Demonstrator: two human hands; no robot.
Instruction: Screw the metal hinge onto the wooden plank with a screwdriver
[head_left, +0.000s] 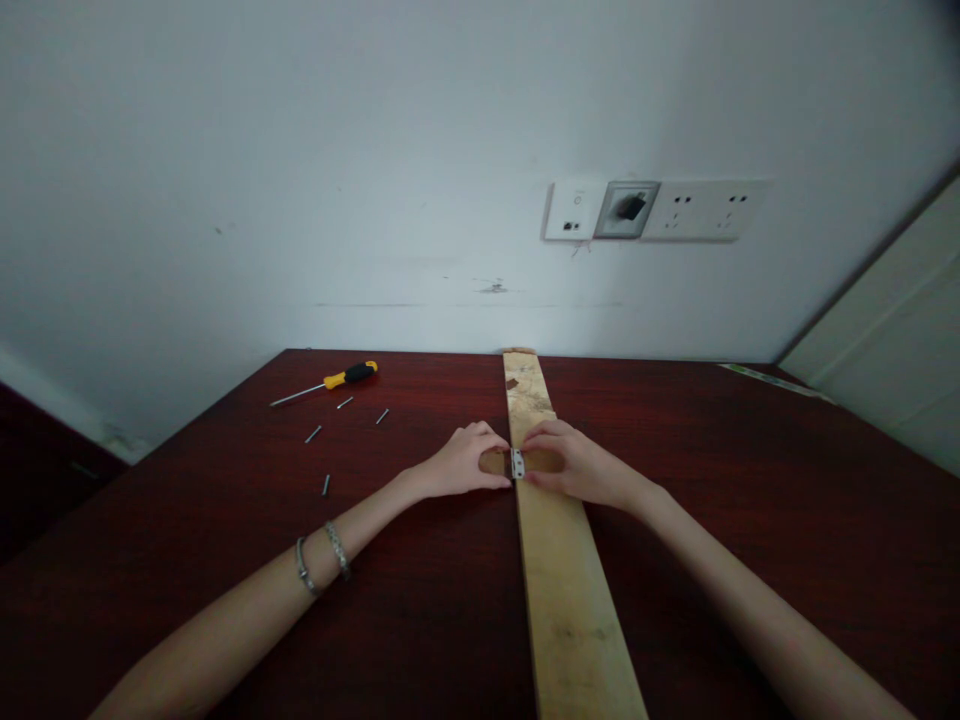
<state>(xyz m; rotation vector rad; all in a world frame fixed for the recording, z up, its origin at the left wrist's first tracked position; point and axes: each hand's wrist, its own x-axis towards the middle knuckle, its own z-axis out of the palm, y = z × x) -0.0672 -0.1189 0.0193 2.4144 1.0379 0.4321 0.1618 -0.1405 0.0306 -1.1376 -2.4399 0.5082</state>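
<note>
Dark red table against white wall. Left hand and right hand pinched small hinge between fingertips at wooden plank's left edge. Positioning step, judging by grip. Screws, screwdriver lay well left of left hand; fastening would need those fetched.

Four screws; one screwdriver; one plank; one hinge.
</note>
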